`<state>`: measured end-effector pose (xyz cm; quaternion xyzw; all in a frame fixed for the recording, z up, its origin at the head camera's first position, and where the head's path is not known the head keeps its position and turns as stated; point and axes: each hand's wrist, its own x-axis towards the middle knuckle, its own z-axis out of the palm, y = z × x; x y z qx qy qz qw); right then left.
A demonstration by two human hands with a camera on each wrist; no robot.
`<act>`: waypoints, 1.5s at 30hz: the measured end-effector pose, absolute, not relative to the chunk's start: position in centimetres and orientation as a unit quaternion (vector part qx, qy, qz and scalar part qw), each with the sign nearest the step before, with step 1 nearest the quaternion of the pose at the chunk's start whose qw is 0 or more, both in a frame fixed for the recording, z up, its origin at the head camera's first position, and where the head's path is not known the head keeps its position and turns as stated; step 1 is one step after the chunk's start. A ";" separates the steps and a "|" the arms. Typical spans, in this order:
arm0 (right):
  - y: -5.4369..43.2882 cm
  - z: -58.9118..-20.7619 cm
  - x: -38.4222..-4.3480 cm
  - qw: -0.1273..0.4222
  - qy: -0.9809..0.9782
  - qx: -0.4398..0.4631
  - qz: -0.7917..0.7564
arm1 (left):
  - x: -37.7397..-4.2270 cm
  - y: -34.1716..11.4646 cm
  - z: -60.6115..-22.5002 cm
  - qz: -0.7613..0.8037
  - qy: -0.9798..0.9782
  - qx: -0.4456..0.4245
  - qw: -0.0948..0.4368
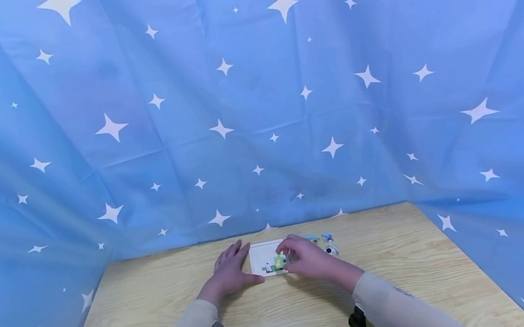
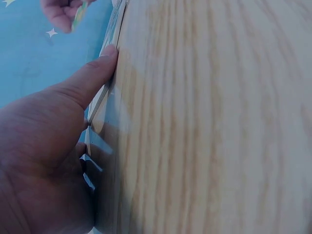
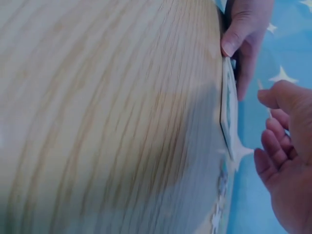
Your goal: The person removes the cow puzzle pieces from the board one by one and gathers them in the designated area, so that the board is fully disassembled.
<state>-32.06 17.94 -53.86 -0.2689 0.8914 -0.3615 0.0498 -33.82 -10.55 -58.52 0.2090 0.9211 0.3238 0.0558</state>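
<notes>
A white rectangular puzzle tray (image 1: 258, 249) lies toward the far side of the wooden table. Along its bottom left, green-and-white puzzle pieces (image 1: 268, 269) sit inside the rim. My left hand (image 1: 230, 271) rests at the tray's left side, fingers extended and the thumb touching the near edge, as the left wrist view shows too. Over the tray's right part, my right hand (image 1: 305, 260) pinches a green-and-yellow puzzle piece (image 1: 279, 262) between thumb and fingers. In the right wrist view that piece appears edge-on, raised above the tray (image 3: 228, 105).
Several loose puzzle pieces (image 1: 330, 246) lie right of the tray, partly behind my right hand. The wooden table (image 1: 169, 294) ends at a blue curtain (image 1: 251, 101) with white stars, which hangs behind it and along both sides.
</notes>
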 end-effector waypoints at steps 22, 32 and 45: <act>22.3 -54.0 -30.6 0.029 0.889 -0.249 -0.383 | -34.7 -10.8 -59.9 0.332 0.921 0.192 0.069; 23.3 -54.4 -30.3 0.034 0.891 -0.238 -0.385 | -34.9 -10.8 -60.2 0.337 0.920 0.193 0.060; 23.9 -54.7 -29.6 0.053 0.884 -0.229 -0.403 | -34.7 -10.7 -60.0 0.334 0.921 0.190 0.060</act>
